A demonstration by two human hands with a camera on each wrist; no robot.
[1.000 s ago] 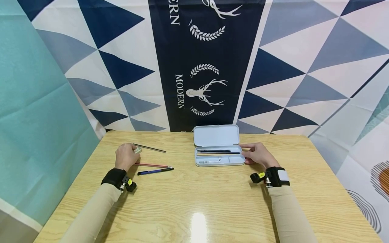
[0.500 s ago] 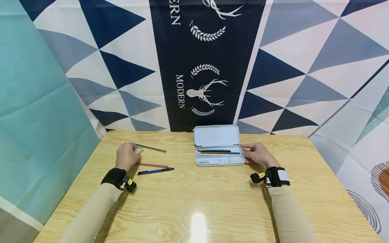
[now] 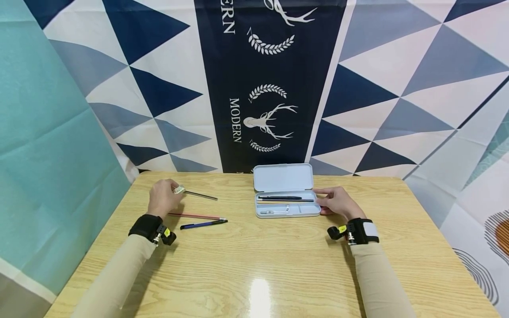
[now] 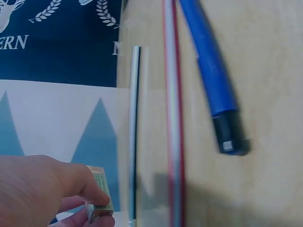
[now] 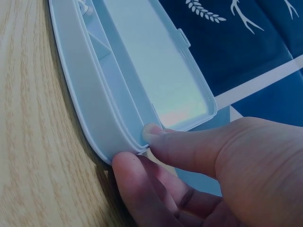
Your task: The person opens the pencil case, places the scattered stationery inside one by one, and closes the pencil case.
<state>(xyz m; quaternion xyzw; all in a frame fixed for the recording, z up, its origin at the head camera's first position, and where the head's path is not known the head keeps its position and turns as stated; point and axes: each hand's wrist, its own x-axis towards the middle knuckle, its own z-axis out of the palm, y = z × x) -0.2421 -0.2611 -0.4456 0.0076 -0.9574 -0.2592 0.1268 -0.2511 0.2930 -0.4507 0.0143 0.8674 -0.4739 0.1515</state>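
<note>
My left hand (image 3: 162, 197) pinches a small eraser (image 3: 179, 189) between thumb and fingers, raised over the table's left side. In the left wrist view the eraser (image 4: 100, 187) shows a printed green label. A dark pencil (image 3: 202, 195) lies just beyond this hand; nearer to me are a red pencil (image 3: 195, 216) and a blue pen (image 3: 204, 224). At the back centre, a pale blue pencil case (image 3: 283, 177) stands with its lid up. My right hand (image 3: 339, 202) grips its right end, thumb on the rim and fingers against the outer wall, as the right wrist view shows.
Inside the case, dark pens or pencils (image 3: 284, 200) lie in the rear section, and a small whitish item (image 3: 267, 212) sits in the front one. A patterned cloth (image 3: 262, 132) hangs right behind the table's back edge.
My left hand has lifted the eraser up off the table and shifted slightly away from me, uncovering more of the red pencil. My right hand and the case have stayed put.
</note>
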